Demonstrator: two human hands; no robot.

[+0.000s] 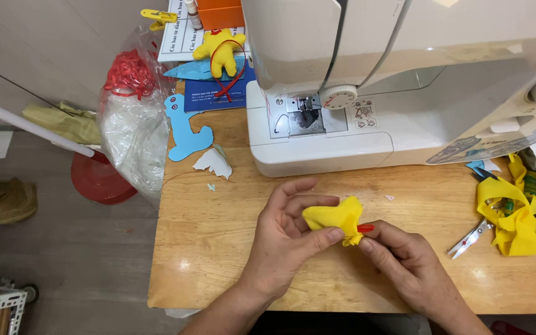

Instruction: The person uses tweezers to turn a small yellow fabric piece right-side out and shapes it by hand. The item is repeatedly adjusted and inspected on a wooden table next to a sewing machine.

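**Pinching a yellow felt piece over the wooden table**

Gripping from both sides, the left hand [283,232] curls thumb and fingers around the yellow felt piece [336,218]; the right hand [401,254] pinches its red tip [365,228]; both hover above the wooden table [218,248]; scissors [471,239] lie to the right beside yellow scraps [516,223]; beyond stands the white sewing machine [355,80]; farther left, a finished yellow star toy [219,49].

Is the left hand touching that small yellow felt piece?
Touching. The head view shows the left hand with its thumb and fingers pinched around the yellow felt piece, with no gap between them.
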